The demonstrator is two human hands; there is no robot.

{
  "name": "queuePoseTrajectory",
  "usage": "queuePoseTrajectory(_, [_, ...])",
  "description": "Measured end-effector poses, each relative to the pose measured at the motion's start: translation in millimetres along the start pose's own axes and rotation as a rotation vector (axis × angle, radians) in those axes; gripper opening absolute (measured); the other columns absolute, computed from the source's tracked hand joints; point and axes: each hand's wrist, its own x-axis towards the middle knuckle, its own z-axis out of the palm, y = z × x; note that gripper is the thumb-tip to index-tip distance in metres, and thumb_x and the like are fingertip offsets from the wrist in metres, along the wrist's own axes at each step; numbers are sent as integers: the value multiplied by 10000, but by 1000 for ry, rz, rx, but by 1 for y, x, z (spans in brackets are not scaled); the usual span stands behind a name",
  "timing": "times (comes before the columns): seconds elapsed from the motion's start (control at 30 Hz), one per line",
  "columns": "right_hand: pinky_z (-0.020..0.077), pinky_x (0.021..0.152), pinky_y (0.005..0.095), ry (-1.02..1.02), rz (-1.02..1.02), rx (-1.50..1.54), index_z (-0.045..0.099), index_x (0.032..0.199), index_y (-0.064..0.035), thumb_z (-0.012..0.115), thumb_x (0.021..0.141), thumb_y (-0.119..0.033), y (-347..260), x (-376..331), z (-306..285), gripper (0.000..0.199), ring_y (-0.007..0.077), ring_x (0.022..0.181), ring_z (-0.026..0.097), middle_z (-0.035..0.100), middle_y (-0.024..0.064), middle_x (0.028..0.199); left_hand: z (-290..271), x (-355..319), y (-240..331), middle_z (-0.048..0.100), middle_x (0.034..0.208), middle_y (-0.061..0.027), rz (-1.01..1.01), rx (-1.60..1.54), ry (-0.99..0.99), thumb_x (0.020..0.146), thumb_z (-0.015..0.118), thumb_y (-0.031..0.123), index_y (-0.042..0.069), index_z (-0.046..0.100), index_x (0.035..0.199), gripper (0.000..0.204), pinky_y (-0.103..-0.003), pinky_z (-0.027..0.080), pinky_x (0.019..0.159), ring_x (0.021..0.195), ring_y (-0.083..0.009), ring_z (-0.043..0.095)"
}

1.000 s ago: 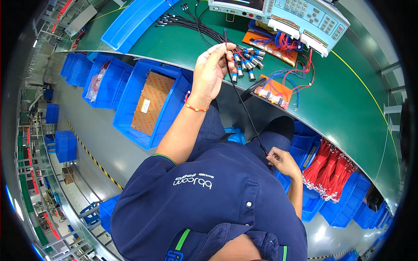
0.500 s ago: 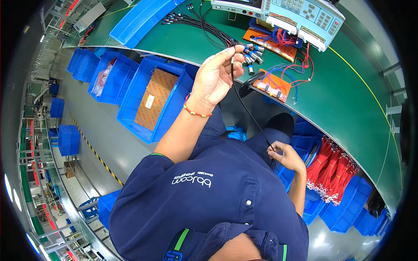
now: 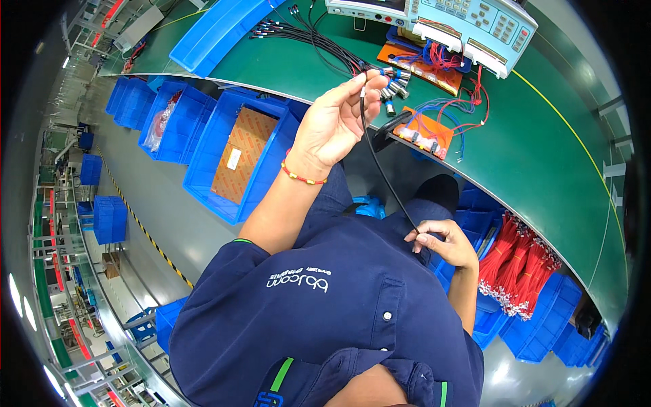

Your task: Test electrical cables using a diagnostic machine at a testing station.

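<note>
A thin black cable (image 3: 382, 169) hangs slack between my two hands, in front of my body. My left hand (image 3: 334, 125) pinches its upper end between thumb and forefinger near a white band, at the bench's front edge. The tip in those fingers is too small to make out. Lower and to the right, my right hand (image 3: 449, 242) has thumb and forefinger closed on the cable's lower part; the end beyond is hidden. Just behind my left hand lie several metal cylindrical connectors (image 3: 397, 87) with blue bands, on a bundle of black cables (image 3: 325, 44).
On the green bench (image 3: 536, 149) stand a light-blue test instrument (image 3: 468, 30) and an orange fixture board (image 3: 427, 133) with red and blue wires. A blue tray (image 3: 217, 41) sits at the far left. Below are blue bins (image 3: 234, 156) and bundled red wires (image 3: 519, 268).
My right hand has shifted slightly left and its fingers lie a little differently on the cable. My left hand keeps its pinch, nearly in place.
</note>
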Motion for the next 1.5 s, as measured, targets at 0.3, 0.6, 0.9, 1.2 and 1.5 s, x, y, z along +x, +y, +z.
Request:
queuePoseTrajectory(0.3, [338, 450, 177, 152, -233, 316, 616, 1088, 50, 519, 970, -204, -56, 45, 27, 295, 37, 499, 452, 518, -3, 612, -4, 7, -9, 689, 996, -90, -49, 81, 26, 980, 522, 169, 7, 582, 1174, 260, -256, 566, 747, 852, -138, 670])
queuePoseTrajectory(0.6, [279, 424, 182, 322, -387, 209, 676, 951, 39, 561, 958, -137, -87, 60, 36, 210, 12, 461, 399, 539, -10, 598, -21, 8, -5, 690, 988, -78, -72, 7, -48, 988, 523, 223, 28, 588, 1174, 278, -294, 566, 797, 870, -167, 675])
queuePoseTrajectory(0.9, [283, 433, 191, 311, -329, 186, 677, 941, 40, 555, 957, -120, -73, 68, 30, 202, 19, 461, 397, 537, -5, 591, -23, 10, 4, 665, 1077, -100, -19, 17, -42, 988, 520, 251, 27, 584, 1175, 299, -328, 546, 875, 976, -198, 652])
queuePoseTrajectory(1.2, [360, 535, 202, 313, -106, 139, 663, 975, 27, 526, 978, -190, -13, 66, -2, 257, 49, 580, 465, 519, -14, 637, -29, 12, 7, 643, 994, -55, 44, 58, -49, 985, 526, 257, 25, 599, 1122, 279, -333, 516, 906, 918, -175, 624])
queuePoseTrajectory(1.5, [486, 677, 261, 33, 97, -207, 686, 967, 14, 606, 930, -171, -49, 32, -66, 205, 111, 738, 606, 668, 64, 823, -54, 9, 42, 329, 633, 23, 62, -295, -59, 1035, 417, 242, 25, 536, 958, 259, -208, 286, 455, 513, -64, 289])
